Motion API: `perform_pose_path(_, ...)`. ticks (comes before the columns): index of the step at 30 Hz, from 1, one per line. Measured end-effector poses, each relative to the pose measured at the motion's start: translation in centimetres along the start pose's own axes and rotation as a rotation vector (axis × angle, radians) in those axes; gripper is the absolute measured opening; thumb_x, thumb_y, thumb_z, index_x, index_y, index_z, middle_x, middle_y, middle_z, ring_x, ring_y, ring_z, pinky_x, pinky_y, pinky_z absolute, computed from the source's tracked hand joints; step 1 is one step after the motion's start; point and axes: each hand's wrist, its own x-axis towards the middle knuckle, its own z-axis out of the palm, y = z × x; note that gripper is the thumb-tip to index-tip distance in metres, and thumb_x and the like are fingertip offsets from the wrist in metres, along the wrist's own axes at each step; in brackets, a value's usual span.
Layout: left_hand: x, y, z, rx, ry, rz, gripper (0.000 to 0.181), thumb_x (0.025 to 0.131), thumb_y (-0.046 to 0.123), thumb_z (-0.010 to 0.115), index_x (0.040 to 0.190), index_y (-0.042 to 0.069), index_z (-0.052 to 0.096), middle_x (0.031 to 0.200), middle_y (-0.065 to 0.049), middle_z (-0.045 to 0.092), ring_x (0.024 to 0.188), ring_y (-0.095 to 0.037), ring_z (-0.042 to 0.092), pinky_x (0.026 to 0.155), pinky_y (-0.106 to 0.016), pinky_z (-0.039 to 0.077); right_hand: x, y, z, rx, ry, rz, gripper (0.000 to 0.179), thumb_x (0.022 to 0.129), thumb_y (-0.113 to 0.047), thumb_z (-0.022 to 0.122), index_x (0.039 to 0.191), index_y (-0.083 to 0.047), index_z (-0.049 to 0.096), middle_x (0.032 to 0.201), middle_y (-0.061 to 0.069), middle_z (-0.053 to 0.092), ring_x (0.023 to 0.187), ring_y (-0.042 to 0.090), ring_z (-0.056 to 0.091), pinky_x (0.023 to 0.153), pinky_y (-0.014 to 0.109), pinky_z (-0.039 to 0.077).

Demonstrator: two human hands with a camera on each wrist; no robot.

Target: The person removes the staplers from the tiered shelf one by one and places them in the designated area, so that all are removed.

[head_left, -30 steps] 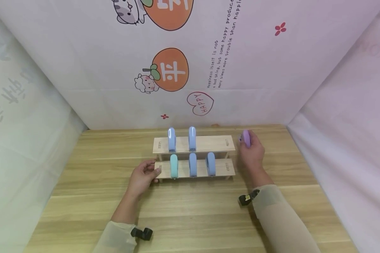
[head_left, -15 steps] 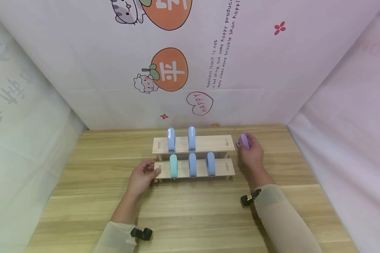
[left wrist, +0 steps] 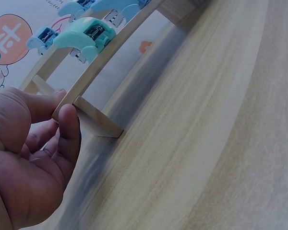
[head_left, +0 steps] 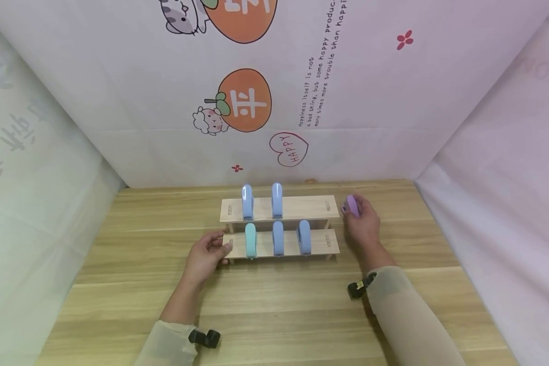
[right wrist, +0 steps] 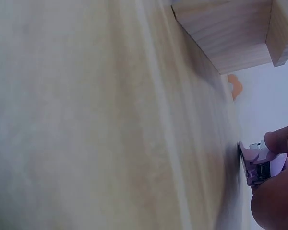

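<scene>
My left hand (head_left: pixel 206 256) pinches the left end of the front wooden shelf (head_left: pixel 321 243); the left wrist view shows thumb and fingers at its corner. Three stapler-like devices stand on this shelf: a teal one (head_left: pixel 250 240) and two blue ones, the middle one (head_left: pixel 278 238) and the right one (head_left: pixel 304 237). My right hand (head_left: pixel 365 223) grips a small purple stapler-like device (head_left: pixel 353 206) just right of the back shelf. In the right wrist view, its dark base sits low at the table surface; whether it touches is unclear. The fingers partly cover it.
The back wooden shelf (head_left: pixel 302 207) carries two light-blue devices, the left one (head_left: pixel 247 202) and the right one (head_left: pixel 277 201). Both shelves stand on short legs on the wood-grain table (head_left: pixel 274 310). Printed white cloth (head_left: pixel 361 101) hangs behind and along both sides.
My right hand has shifted slightly left and nearer with the purple stapler-like device, which has turned a little. My left hand stays on the front shelf's end.
</scene>
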Motion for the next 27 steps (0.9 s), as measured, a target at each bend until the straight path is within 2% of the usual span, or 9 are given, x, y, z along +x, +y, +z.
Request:
perform_pose_path(10, -0.46, 0.4, 0.05, -0.008, -0.003, 0.014, 0.054, 0.096, 0.015, 0.077, 0.144, 0.005, 0.056, 0.123, -0.019, 0.059, 0.098, -0.028, 0.067, 0.076, -0.034, 0.066, 0.52, 0.9, -0.26, -0.052, 0.012, -0.038, 0.068, 0.097, -0.008, 0.062, 0.16, -0.02, 0.04, 0.163, 0.014, 0.039, 0.146, 0.037, 0.04, 0.123, 0.053, 0.035)
perform_pose_path(20, -0.32, 0.42, 0.01, -0.008, -0.007, 0.014, 0.054, 0.096, 0.016, 0.078, 0.144, 0.005, 0.056, 0.123, -0.019, 0.06, 0.096, -0.028, 0.067, 0.075, -0.033, 0.066, 0.62, 0.68, -0.4, 0.037, 0.003, -0.037, 0.071, 0.094, -0.004, 0.066, 0.158, -0.017, 0.041, 0.163, 0.01, 0.04, 0.149, 0.028, 0.038, 0.125, 0.044, 0.031)
perform_pose_path(27, -0.37, 0.35, -0.05, -0.019, -0.007, 0.012, 0.054, 0.095, 0.015, 0.078, 0.144, 0.005, 0.056, 0.121, -0.019, 0.057, 0.095, -0.027, 0.066, 0.076, -0.034, 0.066, 0.6, 0.53, -0.83, 0.085, -0.004, -0.048, 0.072, 0.092, -0.001, 0.069, 0.157, -0.015, 0.042, 0.162, 0.01, 0.041, 0.149, 0.026, 0.039, 0.125, 0.041, 0.033)
